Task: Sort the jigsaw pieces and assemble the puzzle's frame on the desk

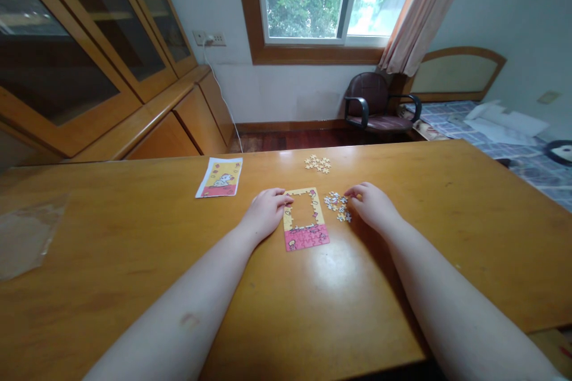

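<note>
A partly joined jigsaw puzzle (307, 238) lies flat on the table, with a yellow border, a pink lower part and a bare wooden gap in its middle. My left hand (266, 211) rests at its left side, fingers laid out on the upper left edge. Right of the puzzle is a small pile of whitish and yellow puzzle pieces (336, 202). My right hand (373, 205) is at that pile's right edge, thumb and fingertips drawn together; whether a piece sits between them is hidden. Farther back lies a second pile of cream pieces (317, 164).
A printed picture card (220, 177) of a white animal on yellow and pink lies left of the puzzle. Clear plastic film (27, 238) is at the table's (147, 220) far left. Beyond stand a wooden cabinet (156, 137), a dark armchair (378, 104) and a bed.
</note>
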Demonstrator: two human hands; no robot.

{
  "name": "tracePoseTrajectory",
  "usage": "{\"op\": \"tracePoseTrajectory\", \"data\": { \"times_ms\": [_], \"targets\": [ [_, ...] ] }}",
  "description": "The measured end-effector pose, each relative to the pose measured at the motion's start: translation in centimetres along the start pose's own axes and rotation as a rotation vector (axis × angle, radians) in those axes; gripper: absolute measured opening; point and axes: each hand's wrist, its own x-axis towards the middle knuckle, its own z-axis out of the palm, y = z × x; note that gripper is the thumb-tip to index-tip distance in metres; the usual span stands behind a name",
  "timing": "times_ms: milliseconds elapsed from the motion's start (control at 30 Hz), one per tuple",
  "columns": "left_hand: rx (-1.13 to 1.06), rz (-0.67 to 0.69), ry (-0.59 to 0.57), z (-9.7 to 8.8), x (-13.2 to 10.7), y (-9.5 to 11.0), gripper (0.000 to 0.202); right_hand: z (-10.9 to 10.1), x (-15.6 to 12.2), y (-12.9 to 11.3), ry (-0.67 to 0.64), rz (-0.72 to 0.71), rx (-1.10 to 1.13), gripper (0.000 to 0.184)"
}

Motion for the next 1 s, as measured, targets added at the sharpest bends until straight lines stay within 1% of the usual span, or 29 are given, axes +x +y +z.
{"op": "tracePoseTrajectory", "data": {
  "times_ms": [200, 367, 567, 800, 1000],
  "targets": [
    [0.027, -0.020, -0.007, -0.2, 0.0, 0.0, 0.039, -0.8, -0.6, -0.2, -0.100, -0.052, -0.127, 0.021],
    [0.016, -0.016, 0.003, -0.2, -0.1, 0.1, 0.037, -1.2, -1.1, -0.6, -0.180, -0.048, -0.112, 0.013],
    [0.009, -0.014, 0.014, -0.1, -0.1, 0.1, 0.034, -1.4, -1.5, -0.8, -0.210, -0.044, -0.134, 0.012],
    [0.001, -0.038, 0.026, 0.0, -0.1, 0.1, 0.035, -1.2, -1.6, -0.7, -0.269, -0.044, -0.144, 0.018],
    [-0.005, -0.062, 0.004, -0.2, -0.2, 0.4, 0.037, -0.9, -1.5, -0.3, -0.273, -0.033, -0.131, 0.015]
  ]
}}
